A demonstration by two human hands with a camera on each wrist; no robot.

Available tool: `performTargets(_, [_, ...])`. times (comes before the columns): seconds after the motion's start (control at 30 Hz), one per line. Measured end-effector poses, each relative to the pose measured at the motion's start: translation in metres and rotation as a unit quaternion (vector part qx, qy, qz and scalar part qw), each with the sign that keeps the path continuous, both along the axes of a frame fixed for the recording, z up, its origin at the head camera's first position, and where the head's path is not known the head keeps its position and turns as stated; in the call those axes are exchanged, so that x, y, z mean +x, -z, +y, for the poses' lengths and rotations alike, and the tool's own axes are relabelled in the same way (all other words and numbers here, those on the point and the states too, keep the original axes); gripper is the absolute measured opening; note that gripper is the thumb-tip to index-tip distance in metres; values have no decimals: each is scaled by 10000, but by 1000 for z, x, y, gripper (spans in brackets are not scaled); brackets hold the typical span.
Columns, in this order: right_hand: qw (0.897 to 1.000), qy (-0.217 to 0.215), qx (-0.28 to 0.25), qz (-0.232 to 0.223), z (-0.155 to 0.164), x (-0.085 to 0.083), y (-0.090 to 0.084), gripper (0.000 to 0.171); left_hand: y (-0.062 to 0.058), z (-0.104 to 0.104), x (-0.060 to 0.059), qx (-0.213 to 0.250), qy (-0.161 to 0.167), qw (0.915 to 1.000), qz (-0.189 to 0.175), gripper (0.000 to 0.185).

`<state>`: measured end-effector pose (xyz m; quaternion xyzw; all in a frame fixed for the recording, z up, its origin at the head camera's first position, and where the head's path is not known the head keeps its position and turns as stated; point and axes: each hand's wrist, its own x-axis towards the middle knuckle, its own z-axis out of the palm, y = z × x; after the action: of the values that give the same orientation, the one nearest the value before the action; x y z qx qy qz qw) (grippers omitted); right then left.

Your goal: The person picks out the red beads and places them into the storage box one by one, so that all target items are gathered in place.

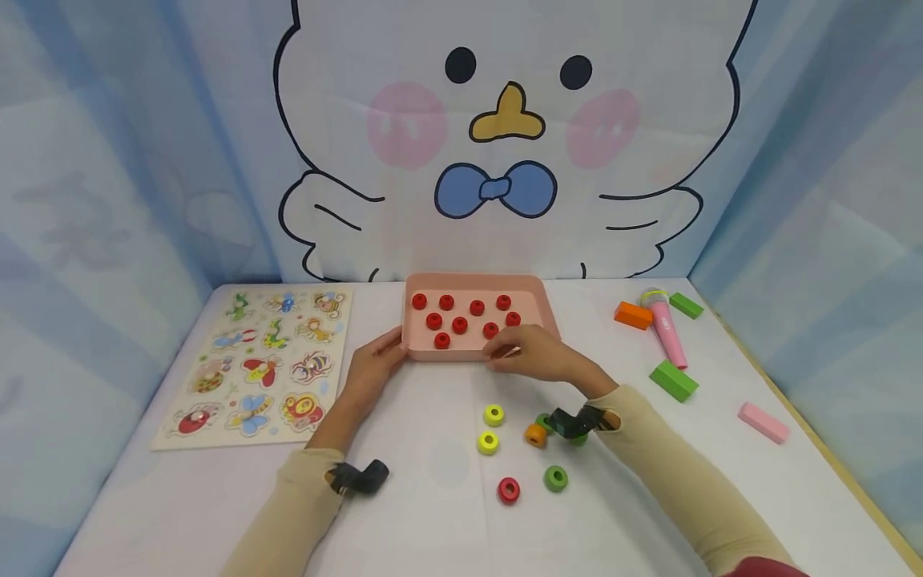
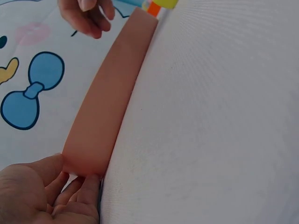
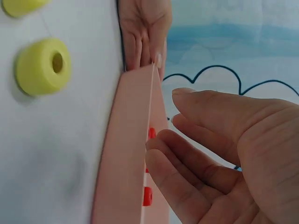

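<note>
A shallow pink tray (image 1: 447,355) stands at the back of the table with several red beads (image 1: 459,325) spread over its floor. At its front left corner my left hand (image 1: 371,370) grips the wall, the thumb at the rim and the fingers against the side, as the left wrist view shows. My right hand (image 1: 537,353) hovers over the front right rim, fingers loosely bent. In the right wrist view, a gap shows between that thumb (image 3: 205,105) and the fingers, with nothing held there.
In front of the tray lie two yellow beads (image 1: 488,443), an orange bead (image 1: 536,435), green beads (image 1: 556,478) and a red bead (image 1: 509,490). An insect puzzle board (image 1: 281,377) lies left. On the right are a pink toy microphone (image 1: 669,332) and blocks, including a green block (image 1: 674,381).
</note>
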<state>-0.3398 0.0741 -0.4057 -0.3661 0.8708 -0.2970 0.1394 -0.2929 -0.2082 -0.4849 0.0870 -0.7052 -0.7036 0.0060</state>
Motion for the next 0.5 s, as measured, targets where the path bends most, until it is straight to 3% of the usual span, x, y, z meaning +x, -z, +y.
performTargets(0.23, [9970, -295, -314, -647, 17, 34, 10, 27, 1, -1, 0, 25, 33, 10000, 2, 48])
performTargets(0.5, [9911, -273, -621, -1147, 36, 70, 26, 24, -1, -1, 1, 81, 63, 9999, 19, 49])
